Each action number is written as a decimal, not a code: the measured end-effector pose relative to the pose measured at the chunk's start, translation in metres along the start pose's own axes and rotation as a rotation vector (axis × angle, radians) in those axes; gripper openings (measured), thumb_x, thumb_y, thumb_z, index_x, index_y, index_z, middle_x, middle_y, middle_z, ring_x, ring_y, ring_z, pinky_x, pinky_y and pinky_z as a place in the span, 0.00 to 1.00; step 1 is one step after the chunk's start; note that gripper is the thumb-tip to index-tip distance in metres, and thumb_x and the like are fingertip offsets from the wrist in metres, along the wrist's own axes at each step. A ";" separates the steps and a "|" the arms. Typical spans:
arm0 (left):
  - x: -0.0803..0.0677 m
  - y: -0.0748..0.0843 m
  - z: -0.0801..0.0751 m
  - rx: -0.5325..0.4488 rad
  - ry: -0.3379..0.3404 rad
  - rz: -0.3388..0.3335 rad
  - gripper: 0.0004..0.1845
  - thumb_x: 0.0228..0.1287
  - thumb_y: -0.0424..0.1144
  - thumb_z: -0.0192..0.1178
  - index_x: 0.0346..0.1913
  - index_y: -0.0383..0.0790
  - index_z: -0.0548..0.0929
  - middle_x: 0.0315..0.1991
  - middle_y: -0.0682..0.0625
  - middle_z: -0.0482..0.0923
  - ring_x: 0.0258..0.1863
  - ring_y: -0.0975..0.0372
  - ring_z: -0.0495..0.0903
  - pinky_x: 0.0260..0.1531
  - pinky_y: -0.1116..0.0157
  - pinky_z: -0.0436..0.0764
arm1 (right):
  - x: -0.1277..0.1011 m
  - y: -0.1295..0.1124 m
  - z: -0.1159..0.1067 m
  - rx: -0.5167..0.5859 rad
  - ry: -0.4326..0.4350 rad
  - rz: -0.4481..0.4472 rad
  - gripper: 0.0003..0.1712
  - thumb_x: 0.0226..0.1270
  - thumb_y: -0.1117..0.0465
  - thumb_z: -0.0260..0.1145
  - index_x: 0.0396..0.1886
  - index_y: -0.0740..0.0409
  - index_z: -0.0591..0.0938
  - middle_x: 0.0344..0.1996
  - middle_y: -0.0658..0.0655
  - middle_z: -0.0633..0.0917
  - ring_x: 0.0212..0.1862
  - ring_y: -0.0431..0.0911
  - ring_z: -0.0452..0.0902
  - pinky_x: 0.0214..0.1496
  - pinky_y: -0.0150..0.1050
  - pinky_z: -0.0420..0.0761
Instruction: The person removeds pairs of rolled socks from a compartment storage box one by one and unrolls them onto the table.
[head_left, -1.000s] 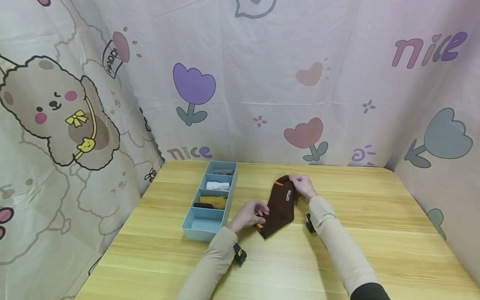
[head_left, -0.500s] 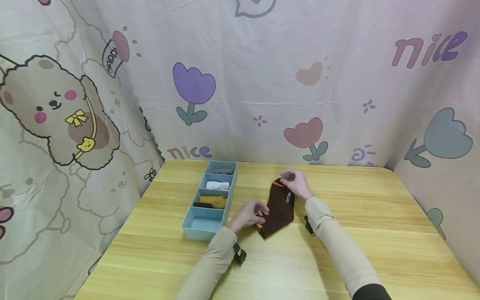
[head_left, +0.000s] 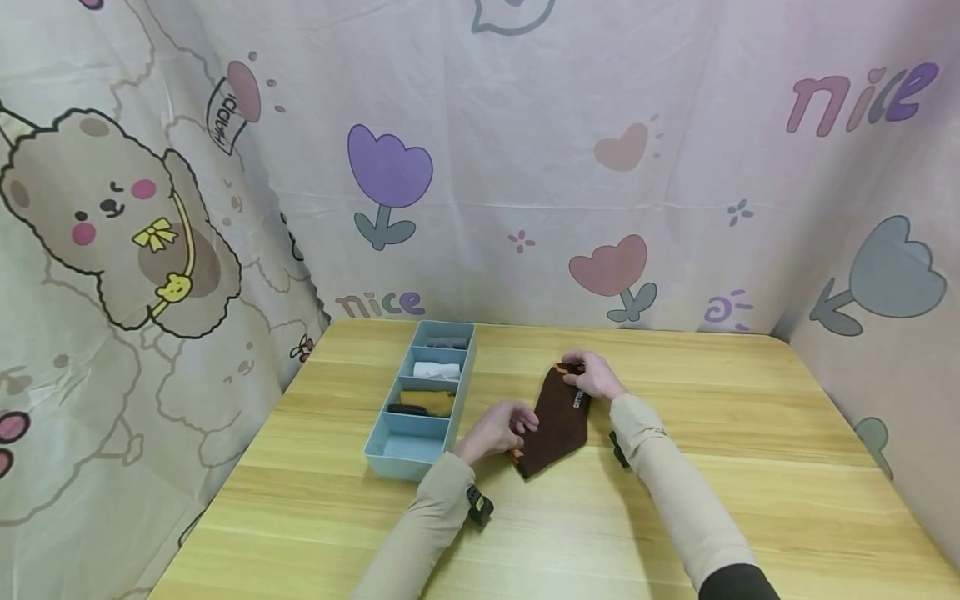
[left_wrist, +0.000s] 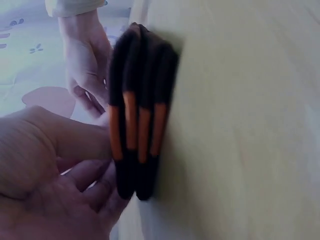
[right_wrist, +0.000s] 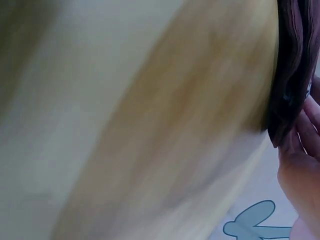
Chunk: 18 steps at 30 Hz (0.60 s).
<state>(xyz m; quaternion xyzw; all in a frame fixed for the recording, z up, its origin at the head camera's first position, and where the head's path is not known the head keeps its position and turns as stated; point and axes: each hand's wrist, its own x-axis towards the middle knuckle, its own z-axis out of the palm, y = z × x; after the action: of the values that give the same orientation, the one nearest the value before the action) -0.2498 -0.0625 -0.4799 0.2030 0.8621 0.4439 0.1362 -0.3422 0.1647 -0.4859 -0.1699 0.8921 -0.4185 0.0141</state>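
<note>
A brown pair of socks (head_left: 557, 421) with orange bands and a white "COTTON" print lies flat, one sock over the other, on the table. In the left wrist view the layered cuffs of the socks (left_wrist: 135, 120) face me end-on. My left hand (head_left: 498, 428) rests on the cuff end, its thumb against the top layer and its fingers loosely bent. At the far toe end, my right hand (head_left: 597, 377) pinches the tip, which is turning over toward the print. Much of that hand lies outside the right wrist view, where fingers (right_wrist: 300, 135) meet the sock edge.
A blue divided box (head_left: 405, 471) stands left of the hands. Its compartments hold a grey bundle (head_left: 447, 342), a white bundle (head_left: 437, 370) and a mustard-and-black bundle (head_left: 426, 403); the nearest compartment shows its bare floor. Patterned curtains (head_left: 510, 150) enclose the wooden table (head_left: 712, 400).
My right hand has shifted from the toe's right corner leftward onto its tip, then slightly nearer, and the toe edge has begun folding over. The left hand has stayed at the cuffs.
</note>
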 end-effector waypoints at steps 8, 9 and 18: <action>-0.006 0.003 0.001 0.265 0.210 0.045 0.23 0.40 0.13 0.54 0.42 0.32 0.84 0.37 0.44 0.88 0.37 0.55 0.84 0.38 0.69 0.80 | -0.007 0.000 -0.006 -0.104 -0.019 0.047 0.24 0.62 0.70 0.69 0.57 0.76 0.78 0.55 0.75 0.82 0.60 0.67 0.77 0.67 0.58 0.74; -0.006 0.003 0.001 0.295 0.244 0.048 0.23 0.40 0.13 0.55 0.41 0.33 0.84 0.36 0.45 0.88 0.38 0.54 0.84 0.38 0.67 0.81 | -0.008 0.000 -0.007 -0.117 -0.019 0.055 0.24 0.61 0.70 0.69 0.57 0.76 0.78 0.55 0.75 0.82 0.60 0.67 0.77 0.67 0.58 0.74; -0.006 0.007 0.007 0.344 0.397 -0.047 0.11 0.58 0.28 0.66 0.45 0.35 0.84 0.42 0.43 0.87 0.43 0.50 0.85 0.42 0.56 0.83 | -0.021 -0.001 -0.011 -0.183 -0.001 0.082 0.28 0.57 0.70 0.72 0.58 0.75 0.77 0.56 0.75 0.81 0.59 0.67 0.76 0.68 0.59 0.73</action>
<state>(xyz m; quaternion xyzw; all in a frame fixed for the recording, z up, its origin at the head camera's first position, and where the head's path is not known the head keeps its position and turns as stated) -0.2400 -0.0566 -0.4781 0.1120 0.9392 0.3186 -0.0616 -0.3241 0.1788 -0.4802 -0.1339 0.9328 -0.3342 0.0163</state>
